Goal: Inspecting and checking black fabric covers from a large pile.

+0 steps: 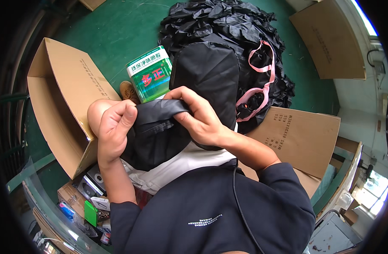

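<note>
Across my lap lies a black fabric piece (205, 72), long and rounded at its far end. Its near part is folded, and a smooth black edge band (158, 111) stretches between my two hands. My left hand (116, 127) pinches the band's left end, with the thumb raised along it. Thumb and fingers of my right hand (202, 116) close on the band's right end. Just beyond the hands stands a green and white metal can (149, 74). A large heap of crumpled black fabric (219, 25) spreads over the floor behind the piece.
An open cardboard box (71, 84) stands at my left, a flattened carton (293, 139) at my right. Pink straps (266, 70) lie on the black heap. Another cardboard sheet (329, 40) leans at far right. Small packages (91, 211) fill the lower left. The floor (113, 25) is green.
</note>
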{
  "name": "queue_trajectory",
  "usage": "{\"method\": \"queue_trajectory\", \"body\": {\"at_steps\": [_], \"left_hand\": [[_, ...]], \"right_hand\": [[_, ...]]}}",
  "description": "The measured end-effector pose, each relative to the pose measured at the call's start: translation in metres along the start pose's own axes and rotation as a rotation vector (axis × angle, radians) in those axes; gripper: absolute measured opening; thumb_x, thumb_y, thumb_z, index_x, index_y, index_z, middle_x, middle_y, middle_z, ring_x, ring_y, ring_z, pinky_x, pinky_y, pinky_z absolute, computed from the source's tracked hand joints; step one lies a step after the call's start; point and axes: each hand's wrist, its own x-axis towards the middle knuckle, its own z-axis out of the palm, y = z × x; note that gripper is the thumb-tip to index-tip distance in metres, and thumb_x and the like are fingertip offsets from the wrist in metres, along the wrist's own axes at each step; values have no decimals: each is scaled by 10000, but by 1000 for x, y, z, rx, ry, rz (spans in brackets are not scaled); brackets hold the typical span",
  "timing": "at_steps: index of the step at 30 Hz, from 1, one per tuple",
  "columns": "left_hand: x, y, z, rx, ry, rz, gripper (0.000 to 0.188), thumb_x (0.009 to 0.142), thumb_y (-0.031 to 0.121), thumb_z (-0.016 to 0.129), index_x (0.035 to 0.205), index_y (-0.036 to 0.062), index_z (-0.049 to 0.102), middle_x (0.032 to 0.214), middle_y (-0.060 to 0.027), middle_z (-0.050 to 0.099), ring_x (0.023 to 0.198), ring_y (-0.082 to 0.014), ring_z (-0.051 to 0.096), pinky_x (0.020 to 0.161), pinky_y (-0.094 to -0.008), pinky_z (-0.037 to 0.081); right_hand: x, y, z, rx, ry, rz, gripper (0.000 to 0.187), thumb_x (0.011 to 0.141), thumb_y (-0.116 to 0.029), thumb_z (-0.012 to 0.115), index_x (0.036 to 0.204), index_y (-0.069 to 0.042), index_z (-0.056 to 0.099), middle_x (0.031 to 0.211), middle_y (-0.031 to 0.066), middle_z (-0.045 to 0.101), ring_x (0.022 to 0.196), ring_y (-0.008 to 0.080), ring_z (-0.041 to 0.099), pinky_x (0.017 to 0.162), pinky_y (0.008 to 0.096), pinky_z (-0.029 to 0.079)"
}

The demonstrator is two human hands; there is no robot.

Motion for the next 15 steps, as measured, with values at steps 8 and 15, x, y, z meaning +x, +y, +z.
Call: {"method": "queue_trajectory", "body": {"at_steps": [8,15], "left_hand": [[2,-1,20,238,-19,198,506,698,-48,723,1149,13,502,1021,-62,582,970,-135,559,865,-262,451],[9,-20,11,536,107,242,498,628,-81,501,1110,42,533,992,-81,579,933,-212,572,859,-302,478]], "right_hand": [[1,20,-6,504,48,206,183,973,-137,517,1052,3,603,956,6,642,891,49,577,803,225,475],[4,2,-7,840,112,443,241,984,-157,499,1119,-2,625,989,40,689,869,95,650,830,246,518]]}}
